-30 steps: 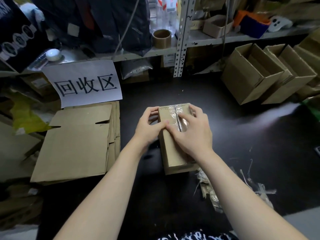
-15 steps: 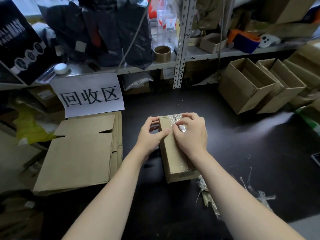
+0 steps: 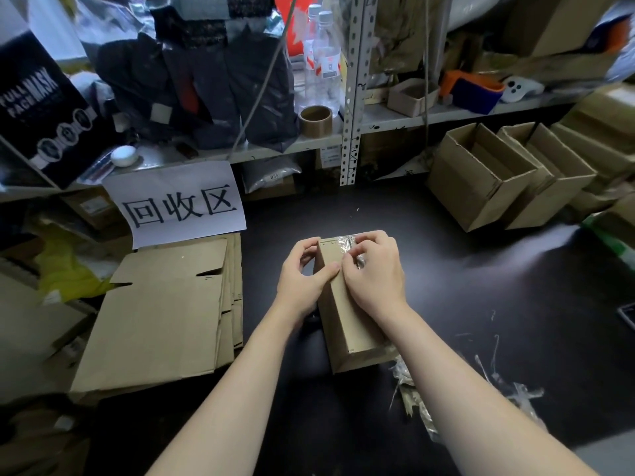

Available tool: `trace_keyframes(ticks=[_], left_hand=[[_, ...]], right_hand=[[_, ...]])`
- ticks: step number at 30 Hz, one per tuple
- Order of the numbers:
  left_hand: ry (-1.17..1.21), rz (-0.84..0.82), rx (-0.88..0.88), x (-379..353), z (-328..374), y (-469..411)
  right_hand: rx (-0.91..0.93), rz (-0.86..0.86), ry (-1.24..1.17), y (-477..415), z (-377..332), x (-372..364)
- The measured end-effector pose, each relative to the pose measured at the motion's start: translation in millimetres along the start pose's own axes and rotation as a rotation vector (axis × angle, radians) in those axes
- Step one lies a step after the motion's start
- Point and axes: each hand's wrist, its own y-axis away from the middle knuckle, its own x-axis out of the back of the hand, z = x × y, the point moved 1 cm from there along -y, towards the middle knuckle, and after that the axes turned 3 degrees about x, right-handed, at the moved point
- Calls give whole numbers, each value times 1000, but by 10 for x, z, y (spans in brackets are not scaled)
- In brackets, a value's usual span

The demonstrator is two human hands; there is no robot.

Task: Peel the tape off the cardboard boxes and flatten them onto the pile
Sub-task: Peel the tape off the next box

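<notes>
A narrow brown cardboard box (image 3: 347,321) lies on the dark table (image 3: 481,286) in the middle of the view. Clear tape (image 3: 345,242) crosses its far end. My left hand (image 3: 304,280) grips the box's left side, thumb on top. My right hand (image 3: 372,269) sits on the far top, fingers curled and pinching the crinkled tape. A pile of flattened cardboard (image 3: 161,317) lies to the left.
A white paper sign (image 3: 178,204) hangs above the pile. Open cardboard boxes (image 3: 481,173) stand at the back right. Peeled tape scraps (image 3: 415,396) lie near my right forearm. A tape roll (image 3: 315,121) and bottles sit on the shelf behind.
My right hand has slid toward the box's far end and its fingers have curled onto the tape. The view has tilted upward; my left hand keeps its grip.
</notes>
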Motion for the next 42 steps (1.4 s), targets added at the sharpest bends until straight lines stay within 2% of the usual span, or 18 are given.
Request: trace_keyframes(ticks=[6,9,13,16,19,24,29,42], left_hand=[[-91,20,-55,-31,123,139],[-99,55,-155,-56,350,307],[-265,122,-427,-75,618,429],[-391,118,-457,-97,541,482],[-509,96,-505,-151,454,482],[-715,16,-479,-360,483,438],[-789,64,-489,-517,385,358],[-694,31,-467,-667,250,220]], right_hand=[[96,37,-103,89,32,78],[133,153,-220,151,-6,191],[76,251,-476,233,1,308],[41,230,-582,327,109,278],[24,258,-581,386,217,291],[-47,251,-628,428,320,417],[-60,220,-609,409,444,449],[-55,271,-530,292,641,332]])
